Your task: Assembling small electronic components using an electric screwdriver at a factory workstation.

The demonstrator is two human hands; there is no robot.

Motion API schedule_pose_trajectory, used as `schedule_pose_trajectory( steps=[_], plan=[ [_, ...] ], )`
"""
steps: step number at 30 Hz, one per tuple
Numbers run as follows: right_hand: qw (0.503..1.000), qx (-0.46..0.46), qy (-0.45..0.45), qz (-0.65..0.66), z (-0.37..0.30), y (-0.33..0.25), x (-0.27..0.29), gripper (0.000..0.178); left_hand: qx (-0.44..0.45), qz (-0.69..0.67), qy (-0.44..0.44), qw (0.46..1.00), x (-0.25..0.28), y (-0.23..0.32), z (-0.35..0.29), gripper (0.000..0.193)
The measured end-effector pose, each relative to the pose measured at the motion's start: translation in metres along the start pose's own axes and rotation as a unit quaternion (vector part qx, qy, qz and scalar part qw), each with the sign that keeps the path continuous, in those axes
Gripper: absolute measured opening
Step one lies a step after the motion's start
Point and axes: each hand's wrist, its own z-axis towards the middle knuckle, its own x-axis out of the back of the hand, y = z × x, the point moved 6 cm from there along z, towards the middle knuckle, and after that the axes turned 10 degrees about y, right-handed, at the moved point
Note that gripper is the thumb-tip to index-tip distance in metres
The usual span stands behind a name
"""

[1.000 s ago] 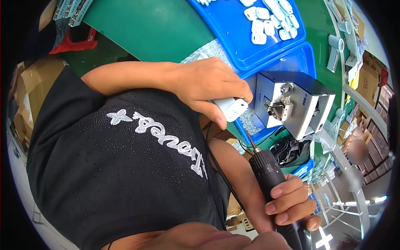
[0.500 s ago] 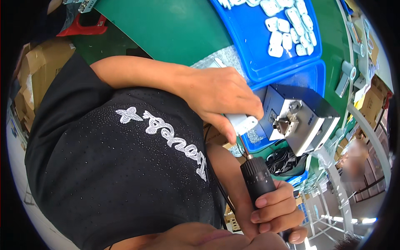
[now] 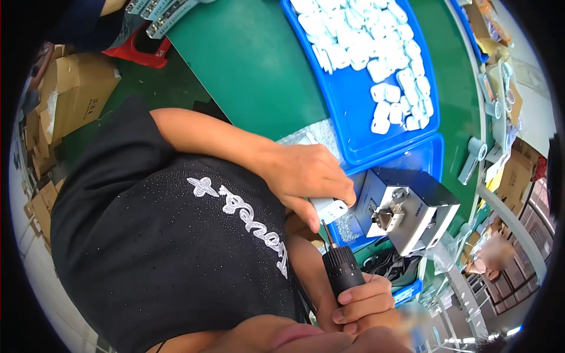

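Note:
A small white plastic housing [image 3: 331, 212] with small dark holes is pinched between the thumb and fingers of my left hand [image 3: 309, 176]. My right hand [image 3: 365, 303] is wrapped round a black electric screwdriver [image 3: 342, 270]. The screwdriver's thin bit points up at the housing, its tip at the housing's edge beside my left thumb. Whether it sits in a hole or on a screw is too small to tell. Just beyond my left hand stands a grey metal machine [image 3: 406, 209] with a small jaw-like outlet at its front.
A blue tray [image 3: 353, 138] on the green table [image 3: 247, 65] holds many white plastic parts [image 3: 382, 70]. A second blue tray [image 3: 432, 156] lies under the machine, near bubble wrap [image 3: 323, 135]. Black cables [image 3: 388, 262] sit past the screwdriver. Cardboard boxes [image 3: 79, 97] stand at left.
The whole view has shifted, so the trays and machine appear lower and further left. The screwdriver and housing are closer together, and more of the housing's holed face shows.

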Motion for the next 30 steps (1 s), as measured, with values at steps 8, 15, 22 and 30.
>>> schedule_pose_trajectory(
  steps=[8, 15, 22, 30],
  plan=[
    [0.998, -0.045, 0.008, 0.05, 0.015, 0.014, -0.004, 0.05, -0.068, 0.157, -0.116, 0.978, 0.047, 0.032, 0.039, 0.063],
    [0.858, -0.198, 0.175, -0.441, 0.046, 0.114, 0.018, 0.044, -0.16, 0.365, -0.129, 0.908, 0.141, -0.087, 0.209, 0.063],
    [0.63, -0.28, -0.009, -0.725, 0.049, 0.193, 0.015, 0.062, -0.09, 0.472, -0.344, 0.807, 0.121, -0.288, 0.26, 0.05],
    [0.601, -0.271, -0.059, -0.75, 0.049, 0.205, 0.016, 0.052, -0.2, 0.435, -0.095, 0.873, 0.151, -0.162, 0.241, 0.053]
  ],
)
